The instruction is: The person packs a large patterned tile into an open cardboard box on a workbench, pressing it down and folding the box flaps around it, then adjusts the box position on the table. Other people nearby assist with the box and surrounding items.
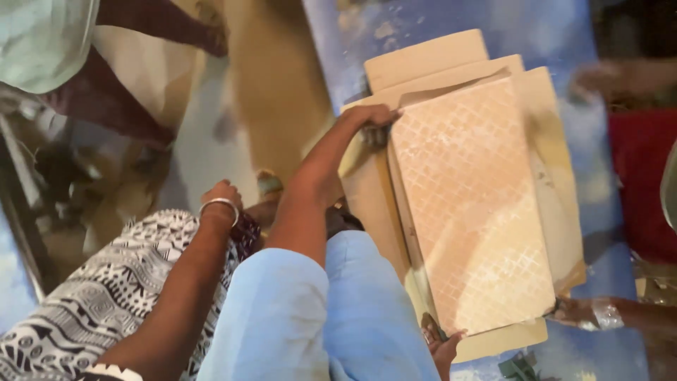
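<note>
My left hand (372, 118) grips the far corner of the tile (471, 212); my right hand (444, 347) holds its near corner, above flattened cardboard (430, 60).

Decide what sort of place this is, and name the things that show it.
Probably a tile-packing workplace, with people working side by side: a large pinkish grid-patterned tile lies in an opened brown cardboard carton on a blue paint-worn surface, hands gripping its corners.
</note>
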